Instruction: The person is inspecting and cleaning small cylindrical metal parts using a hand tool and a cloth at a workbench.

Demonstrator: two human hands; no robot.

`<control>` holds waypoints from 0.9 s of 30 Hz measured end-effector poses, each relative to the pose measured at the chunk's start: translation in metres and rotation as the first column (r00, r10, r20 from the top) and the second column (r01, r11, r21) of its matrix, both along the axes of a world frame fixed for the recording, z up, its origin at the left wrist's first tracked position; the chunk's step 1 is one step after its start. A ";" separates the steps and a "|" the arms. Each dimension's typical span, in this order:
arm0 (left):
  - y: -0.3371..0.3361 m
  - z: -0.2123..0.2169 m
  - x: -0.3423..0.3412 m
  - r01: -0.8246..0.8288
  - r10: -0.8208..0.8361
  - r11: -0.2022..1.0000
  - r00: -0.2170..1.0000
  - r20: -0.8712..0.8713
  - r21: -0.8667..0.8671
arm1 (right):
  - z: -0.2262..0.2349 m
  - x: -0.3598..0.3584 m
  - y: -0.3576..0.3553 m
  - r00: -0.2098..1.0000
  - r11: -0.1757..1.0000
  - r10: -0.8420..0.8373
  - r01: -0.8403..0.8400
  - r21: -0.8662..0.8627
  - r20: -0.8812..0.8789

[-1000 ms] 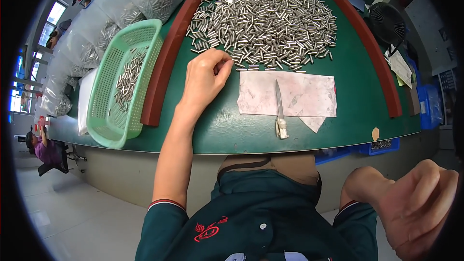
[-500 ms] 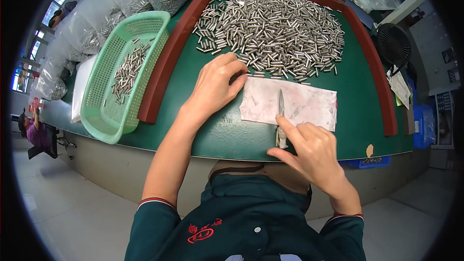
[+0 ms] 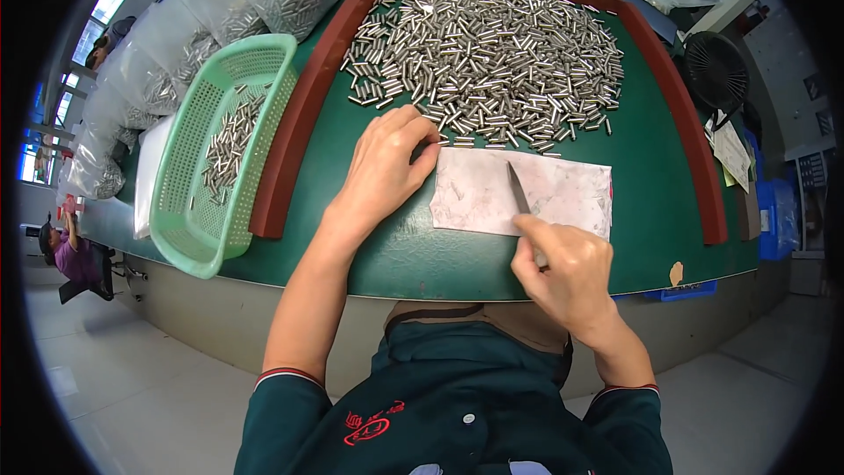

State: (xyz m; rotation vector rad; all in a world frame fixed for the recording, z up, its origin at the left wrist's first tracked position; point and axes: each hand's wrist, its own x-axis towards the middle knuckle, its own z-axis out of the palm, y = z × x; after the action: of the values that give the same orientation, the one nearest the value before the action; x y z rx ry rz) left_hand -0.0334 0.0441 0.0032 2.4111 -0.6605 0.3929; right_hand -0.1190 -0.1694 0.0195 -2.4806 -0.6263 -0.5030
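My right hand (image 3: 570, 268) is closed around the handle of a knife (image 3: 518, 187), whose pointed blade lies over a stained whitish sheet (image 3: 475, 189) and points away from me. At the sheet's upper left corner, my left hand (image 3: 387, 158) has its fingers curled and thumb close to them; whatever they hold, if anything, is hidden. Just beyond both hands spreads a large heap of short shiny metal pins (image 3: 492, 62), with a few strays along the sheet's far edge.
Dark red wooden rails (image 3: 303, 123) frame the green tabletop (image 3: 396, 273). A light green plastic basket (image 3: 167, 202) with some pins stands at left, backed by clear bags of pins (image 3: 294, 0). A black fan (image 3: 716, 70) stands at right. Another person (image 3: 70, 251) sits far left.
My right hand has closed around the knife and lifted its handle; the blade now slants. Before, the hand was more spread, with a finger on the knife. My left hand has barely moved.
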 end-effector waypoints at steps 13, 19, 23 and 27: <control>-0.024 -0.003 -0.010 0.099 -0.107 0.992 0.988 -0.115 -0.076 | 0.046 0.081 0.002 0.933 0.934 0.343 -0.327 0.140 -0.106; -0.026 -0.003 -0.009 0.070 -0.081 0.993 0.990 -0.117 -0.096 | 0.024 0.103 0.010 0.894 0.852 0.446 -0.439 0.284 0.043; -0.026 0.000 -0.011 0.075 -0.081 0.996 0.987 -0.138 -0.045 | 0.009 0.090 0.010 0.718 0.444 0.606 0.053 0.894 -0.344; -0.028 0.002 -0.011 0.065 -0.065 0.998 0.985 -0.158 -0.005 | 0.011 0.088 0.007 0.576 0.256 0.737 0.249 0.934 -0.355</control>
State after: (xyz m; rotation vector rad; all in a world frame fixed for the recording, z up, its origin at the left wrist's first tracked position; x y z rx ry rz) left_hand -0.0443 0.0156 0.0050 2.3844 -0.6652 0.1720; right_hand -0.0309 -0.1619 0.0304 -1.0510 -0.2163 0.3733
